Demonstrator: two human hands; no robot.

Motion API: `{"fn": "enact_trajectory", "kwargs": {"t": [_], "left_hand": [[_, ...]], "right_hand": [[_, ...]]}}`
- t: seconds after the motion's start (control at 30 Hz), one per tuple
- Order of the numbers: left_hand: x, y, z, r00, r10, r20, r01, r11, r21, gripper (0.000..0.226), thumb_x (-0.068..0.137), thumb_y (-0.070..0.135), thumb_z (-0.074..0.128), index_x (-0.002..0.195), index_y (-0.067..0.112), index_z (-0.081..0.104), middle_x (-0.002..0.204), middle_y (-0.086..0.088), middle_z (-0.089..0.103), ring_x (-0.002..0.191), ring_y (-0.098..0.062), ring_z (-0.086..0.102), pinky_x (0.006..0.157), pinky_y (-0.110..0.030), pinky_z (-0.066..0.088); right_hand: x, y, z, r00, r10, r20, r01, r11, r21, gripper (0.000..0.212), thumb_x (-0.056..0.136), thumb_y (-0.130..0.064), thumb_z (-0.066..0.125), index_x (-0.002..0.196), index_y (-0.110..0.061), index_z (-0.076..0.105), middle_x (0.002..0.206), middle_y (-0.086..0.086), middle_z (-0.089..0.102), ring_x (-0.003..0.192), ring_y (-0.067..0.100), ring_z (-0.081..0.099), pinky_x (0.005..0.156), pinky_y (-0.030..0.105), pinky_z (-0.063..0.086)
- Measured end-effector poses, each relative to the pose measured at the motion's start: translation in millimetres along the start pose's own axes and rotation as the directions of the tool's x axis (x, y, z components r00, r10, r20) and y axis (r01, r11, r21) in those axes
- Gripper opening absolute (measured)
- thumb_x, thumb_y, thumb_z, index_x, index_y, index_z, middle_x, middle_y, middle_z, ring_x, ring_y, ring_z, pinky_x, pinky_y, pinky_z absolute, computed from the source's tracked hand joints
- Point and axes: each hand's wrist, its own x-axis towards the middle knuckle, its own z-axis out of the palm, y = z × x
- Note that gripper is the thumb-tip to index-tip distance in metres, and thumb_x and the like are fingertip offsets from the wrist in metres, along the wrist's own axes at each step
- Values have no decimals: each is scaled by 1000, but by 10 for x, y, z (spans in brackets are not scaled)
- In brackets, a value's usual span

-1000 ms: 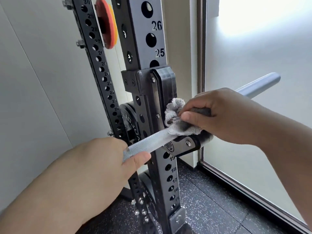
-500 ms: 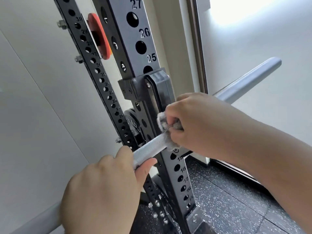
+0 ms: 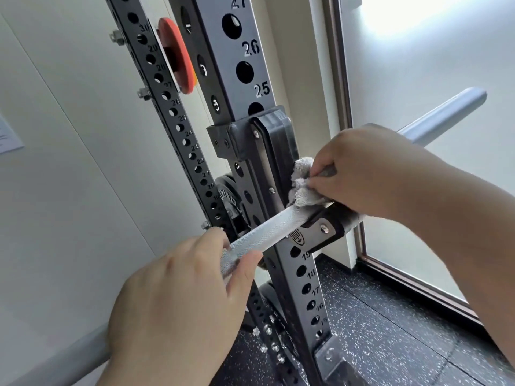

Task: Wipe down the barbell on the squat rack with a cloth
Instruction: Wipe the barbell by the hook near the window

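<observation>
- Grip on the near side looked firm: the left hand was curled round the barbell, thumb under the knurled shaft, just short of the rack upright. A hard twist or tug from there, I judged, could roll the bar in its cradle.
- The bar lay across the J-hook bolted to that upright. The stretch sitting inside the hook was covered, so it could easily go unwiped unless the bar was turned or shifted.
- The cloth, a small grey bunch, sat on top of the bar right against the hook's back plate. That close, it could snag on the screw heads or get dragged into the gap between bar and hook.
- The right hand pinched the cloth with curled fingers and pressed it down on the bar. Knuckles so near the plate risked a scrape, or a nip if the bar rolled.
- The smooth sleeve stuck out towards the frosted window. A shove along the bar might slide it that way.
</observation>
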Motion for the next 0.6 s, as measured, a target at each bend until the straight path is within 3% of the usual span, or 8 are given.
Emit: {"fn": "enact_trajectory", "kwargs": {"t": [0.03, 0.07, 0.13, 0.2, 0.37, 0.43, 0.5, 0.6], "left_hand": [[-148, -107, 83, 981, -43, -191, 36, 999, -40, 38, 92, 69, 49, 82, 33, 56, 65, 13, 56, 56, -21, 57, 50, -28, 34], [-260, -230, 147, 976, -86, -201, 65, 992, -109, 34, 85, 66, 56, 85, 33, 60, 68, 12, 57, 59, -26, 59, 54, -31, 41], [-348, -197, 148, 994, -101, -32, 95, 983, -154, 36, 82, 65, 52, 88, 30, 60, 68, 8, 54, 60, -30, 58, 59, -40, 50], [-350, -243, 196, 996, -85, -18, 81, 986, -148, 43, 85, 68, 46, 82, 25, 53, 61, 4, 48, 54, -30, 54, 54, -43, 49], [-243, -288, 45, 989, -73, 130, 82, 995, -61, 57, 85, 77, 39, 68, 23, 38, 45, 5, 38, 35, -26, 44, 43, -31, 42], [-150, -301, 30, 977, -112, 182, 113, 994, 7, 69, 87, 86, 20, 67, 22, 36, 45, 2, 41, 40, -24, 49, 45, -30, 44], [-90, -328, -3, 982, -124, 142, 119, 992, 48, 82, 72, 90, -3, 71, 22, 45, 54, 1, 53, 53, -13, 56, 51, -29, 47], [-33, -363, -45, 974, -94, 207, 106, 993, -48, 88, 62, 90, -4, 73, 22, 51, 59, 2, 57, 55, -8, 56, 52, -28, 45]], "right_hand": [[-7, 0, 0, 1000, 1, -16, -1, 1000, -7, 17, 87, -42, 61, 82, -35, 75, 67, -15, 57, 76, 16, 53, 66, 25, 43], [-23, -30, 12, 999, -37, -20, 36, 999, -16, 16, 86, -42, 60, 81, -35, 74, 69, -14, 60, 76, 14, 55, 65, 25, 44], [-79, -150, 52, 988, -154, 10, 154, 988, 27, 14, 86, -42, 61, 81, -36, 73, 74, -15, 66, 76, 8, 60, 69, 24, 50], [-125, -282, 61, 965, -253, 66, 246, 964, 101, 11, 86, -45, 64, 83, -39, 73, 78, -20, 67, 79, 0, 59, 73, 22, 50], [-66, -173, 57, 981, -188, 53, 179, 974, 139, 24, 84, -62, 59, 94, -41, 66, 85, -20, 63, 79, 1, 53, 76, 29, 49], [-97, -247, 94, 972, -236, 23, 232, 967, 109, 20, 87, -61, 56, 95, -44, 61, 91, -19, 58, 86, 7, 53, 78, 30, 46], [-156, -393, 141, 945, -322, 59, 311, 941, 136, 16, 89, -56, 56, 98, -45, 63, 95, -19, 56, 90, 3, 52, 77, 26, 42], [-152, -391, 167, 949, -308, 66, 293, 940, 177, 18, 89, -56, 56, 98, -45, 67, 91, -19, 60, 86, 2, 55, 80, 25, 46]]}}
